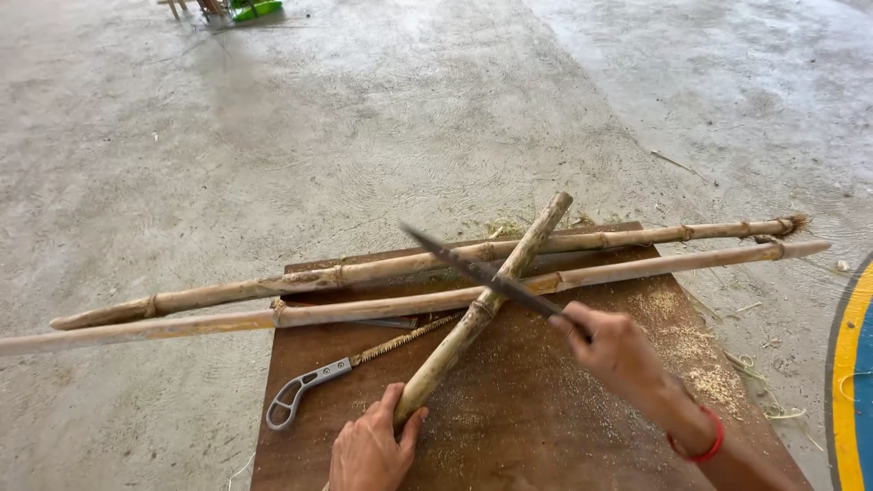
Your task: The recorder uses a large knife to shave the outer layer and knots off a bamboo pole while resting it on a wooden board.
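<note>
My left hand (370, 447) grips the near end of a short bamboo piece (473, 318), which slants up and away over two long poles. In my right hand (611, 350) is a long dark knife (477, 273); its blade lies across the short piece near a node. A red band circles my right wrist. The two long bamboo poles (382, 307) lie side by side across a brown board (546, 418) on the concrete floor.
A handsaw with a grey handle (305, 389) lies on the board under the poles. Sawdust and fibres are scattered on the board's right part and the floor beyond. A yellow and blue painted curve (853, 382) shows at the right edge. Green objects (255, 9) sit far back.
</note>
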